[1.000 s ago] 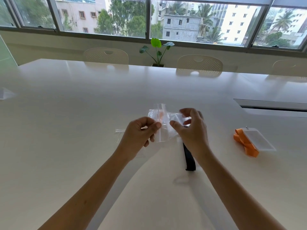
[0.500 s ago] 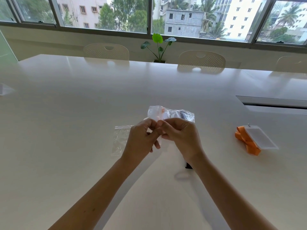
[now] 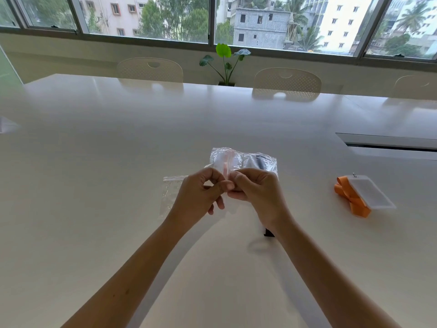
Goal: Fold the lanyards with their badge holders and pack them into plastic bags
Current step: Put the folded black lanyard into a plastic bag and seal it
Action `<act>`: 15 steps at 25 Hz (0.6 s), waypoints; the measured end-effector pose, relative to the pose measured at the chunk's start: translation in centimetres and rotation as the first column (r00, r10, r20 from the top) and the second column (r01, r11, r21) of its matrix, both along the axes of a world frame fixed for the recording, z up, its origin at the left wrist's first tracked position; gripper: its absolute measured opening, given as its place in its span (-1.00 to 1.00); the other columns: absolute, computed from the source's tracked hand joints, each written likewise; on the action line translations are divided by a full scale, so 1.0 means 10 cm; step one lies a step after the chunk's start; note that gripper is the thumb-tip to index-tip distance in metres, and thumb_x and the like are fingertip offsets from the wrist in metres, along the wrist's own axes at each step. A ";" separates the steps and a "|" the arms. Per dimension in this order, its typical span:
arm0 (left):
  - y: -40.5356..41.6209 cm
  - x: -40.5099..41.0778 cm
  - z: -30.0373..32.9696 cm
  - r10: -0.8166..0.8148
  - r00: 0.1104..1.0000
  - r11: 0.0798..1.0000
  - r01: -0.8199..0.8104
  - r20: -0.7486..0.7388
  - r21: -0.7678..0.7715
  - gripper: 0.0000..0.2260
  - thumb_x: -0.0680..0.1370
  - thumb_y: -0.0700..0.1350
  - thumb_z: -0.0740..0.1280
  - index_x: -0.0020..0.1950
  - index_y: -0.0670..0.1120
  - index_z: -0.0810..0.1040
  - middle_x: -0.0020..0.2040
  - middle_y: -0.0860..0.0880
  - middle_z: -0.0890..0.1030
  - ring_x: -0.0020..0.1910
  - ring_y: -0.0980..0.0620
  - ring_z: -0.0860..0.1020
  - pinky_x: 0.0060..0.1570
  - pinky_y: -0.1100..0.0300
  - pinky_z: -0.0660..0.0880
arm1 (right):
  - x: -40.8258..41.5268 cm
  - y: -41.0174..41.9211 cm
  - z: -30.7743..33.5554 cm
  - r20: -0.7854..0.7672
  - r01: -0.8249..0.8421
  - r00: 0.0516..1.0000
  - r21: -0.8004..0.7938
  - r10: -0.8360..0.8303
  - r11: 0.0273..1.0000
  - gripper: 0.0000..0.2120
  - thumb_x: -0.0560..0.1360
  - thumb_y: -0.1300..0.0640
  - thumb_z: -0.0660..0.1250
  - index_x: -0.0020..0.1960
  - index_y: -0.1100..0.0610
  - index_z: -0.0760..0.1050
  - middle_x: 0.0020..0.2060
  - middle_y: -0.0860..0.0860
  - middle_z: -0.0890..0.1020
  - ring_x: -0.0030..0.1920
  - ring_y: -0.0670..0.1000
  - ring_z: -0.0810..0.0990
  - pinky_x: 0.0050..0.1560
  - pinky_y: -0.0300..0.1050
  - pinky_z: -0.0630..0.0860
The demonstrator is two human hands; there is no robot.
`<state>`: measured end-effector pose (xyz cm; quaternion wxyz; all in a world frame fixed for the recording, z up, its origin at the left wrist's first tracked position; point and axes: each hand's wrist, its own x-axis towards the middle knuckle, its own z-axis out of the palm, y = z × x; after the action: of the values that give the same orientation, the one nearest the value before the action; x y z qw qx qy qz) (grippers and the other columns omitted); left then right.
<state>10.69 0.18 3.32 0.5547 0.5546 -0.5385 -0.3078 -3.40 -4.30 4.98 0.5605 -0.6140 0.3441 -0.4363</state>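
Two bare hands meet above the middle of a wide pale bench, working a small clear plastic bag held up between them. The left hand pinches the bag's near edge between thumb and forefinger, and the right hand pinches it just beside, fingertips nearly touching; each grip is narrow and closed on plastic, likely to rub the mouth open. A pale red strip shows through the bag, and a dark shape sits in its far right part. A black strap peeks out under the right wrist, probably the lanyard waiting to go in. A second, flat bag lies on the bench just left of the left hand. Well to the right, a folded orange lanyard with its clear badge holder rests on the bench, within reach. Open surface surrounds the hands on every side; a recessed slot lies far right.
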 end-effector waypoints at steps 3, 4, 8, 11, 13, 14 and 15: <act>0.01 0.01 0.00 -0.039 0.999 0.999 0.039 0.023 0.018 -0.81 0.53 -0.03 0.33 -0.17 -0.12 0.50 -0.32 -0.06 0.60 -0.45 0.00 0.59 -0.61 0.24 0.41 | 0.00 0.00 -0.02 -0.058 0.039 0.997 -0.095 -0.045 0.995 -0.89 0.46 0.28 0.36 -0.17 0.18 0.66 -0.33 0.08 0.69 -0.27 -0.03 0.69 -0.21 -0.23 0.60; 0.02 0.01 0.00 -0.038 0.997 0.999 0.038 0.061 0.007 -0.81 0.56 -0.02 0.30 -0.16 -0.13 0.48 -0.32 -0.04 0.60 -0.45 0.01 0.59 -0.61 0.23 0.42 | 0.00 0.00 -0.02 -0.069 0.044 0.996 -0.123 -0.053 0.991 -0.91 0.45 0.28 0.38 -0.16 0.16 0.66 -0.33 0.07 0.70 -0.27 -0.02 0.69 -0.19 -0.20 0.61; 0.04 0.01 -0.06 0.107 0.889 0.977 -0.010 0.445 -0.213 -0.80 0.62 -0.11 0.16 -0.15 -0.17 0.40 -0.40 0.03 0.49 -0.50 0.06 0.47 -0.52 0.21 0.38 | 0.04 0.04 -0.05 -0.104 0.110 0.986 -0.199 -0.133 0.974 -0.90 0.41 0.28 0.44 -0.12 0.12 0.65 -0.29 0.02 0.71 -0.24 -0.04 0.70 -0.10 -0.17 0.62; 0.03 0.00 -0.07 0.174 0.808 0.961 -0.016 0.563 -0.275 -0.84 0.61 -0.21 0.15 -0.17 -0.16 0.38 -0.42 0.06 0.39 -0.49 0.07 0.37 -0.47 0.18 0.32 | 0.07 0.07 -0.05 -0.165 0.156 0.964 -0.284 -0.209 0.946 -0.85 0.40 0.28 0.44 -0.06 0.11 0.66 -0.25 -0.06 0.70 -0.23 -0.15 0.68 -0.09 -0.27 0.59; 0.03 0.00 -0.07 0.158 0.813 0.963 -0.002 0.560 -0.269 -0.84 0.61 -0.23 0.14 -0.17 -0.19 0.38 -0.41 -0.01 0.41 -0.47 0.01 0.38 -0.46 0.11 0.34 | 0.08 0.09 -0.03 -0.181 0.171 0.954 -0.331 -0.240 0.928 -0.84 0.41 0.28 0.41 -0.05 0.12 0.67 -0.23 -0.06 0.70 -0.23 -0.14 0.67 -0.11 -0.30 0.58; 0.03 -0.01 -0.07 0.154 0.815 0.964 0.002 0.559 -0.267 -0.84 0.62 -0.23 0.14 -0.16 -0.20 0.38 -0.40 -0.04 0.42 -0.46 -0.01 0.39 -0.46 0.09 0.34 | 0.08 0.09 -0.02 -0.186 0.178 0.950 -0.344 -0.252 0.922 -0.85 0.41 0.28 0.40 -0.06 0.12 0.68 -0.22 -0.05 0.70 -0.23 -0.12 0.67 -0.12 -0.29 0.57; 0.03 -0.03 -0.06 0.163 0.804 0.964 -0.005 0.571 -0.267 -0.84 0.62 -0.22 0.13 -0.15 -0.20 0.38 -0.40 -0.06 0.43 -0.46 -0.03 0.39 -0.47 0.08 0.35 | 0.08 0.10 -0.01 -0.190 0.186 0.946 -0.350 -0.264 0.918 -0.85 0.40 0.29 0.40 -0.08 0.12 0.68 -0.23 -0.05 0.69 -0.24 -0.11 0.66 -0.13 -0.29 0.56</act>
<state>10.44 0.49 2.68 0.4397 0.5707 -0.6931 -0.0248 -2.56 -3.33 4.88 0.3520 -0.7015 0.3988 -0.4742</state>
